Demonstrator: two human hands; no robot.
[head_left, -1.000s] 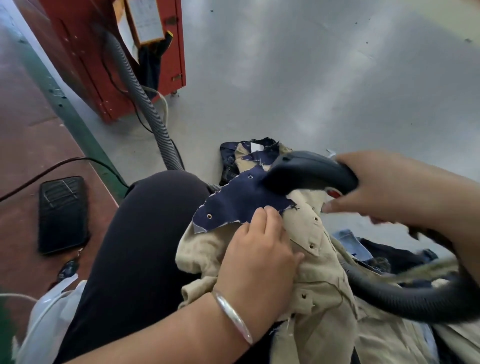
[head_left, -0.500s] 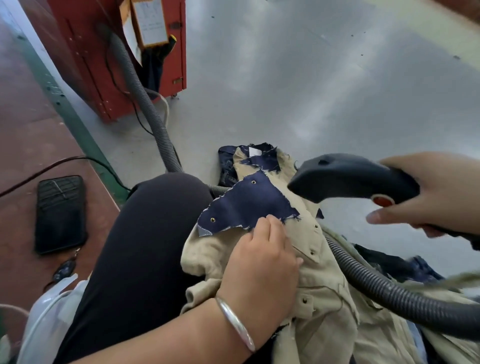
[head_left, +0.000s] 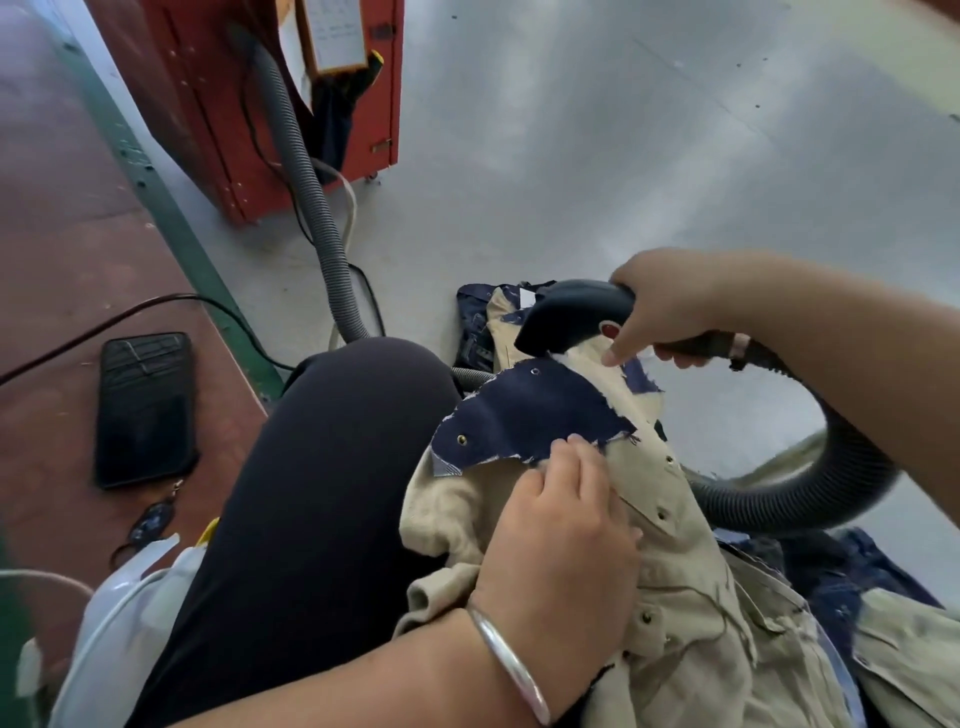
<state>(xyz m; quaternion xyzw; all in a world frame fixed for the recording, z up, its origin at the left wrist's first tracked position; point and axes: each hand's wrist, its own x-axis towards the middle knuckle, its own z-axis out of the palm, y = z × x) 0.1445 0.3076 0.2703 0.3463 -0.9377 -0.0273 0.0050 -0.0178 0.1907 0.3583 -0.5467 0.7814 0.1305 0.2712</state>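
Beige garment lies bunched across the seated person's lap, to the right of the dark-clad thigh. A navy panel with frayed edges and metal eyelets sits on its upper part. Left hand, a silver bangle at the wrist, holds the garment down with bent fingers, the fingertips at the panel's lower frayed edge. Right hand is wrapped round the handle of a black suction nozzle, the forefinger extended beside the red button. The nozzle mouth sits at the top edge of the navy panel; actual contact cannot be confirmed. A dark ribbed hose loops from the handle, down past the garment's right side. More navy and beige pieces lie at lower right. On the reddish surface to the left lies a black phone. On the grey floor beyond stands a red cabinet, with a grey hose running down from it
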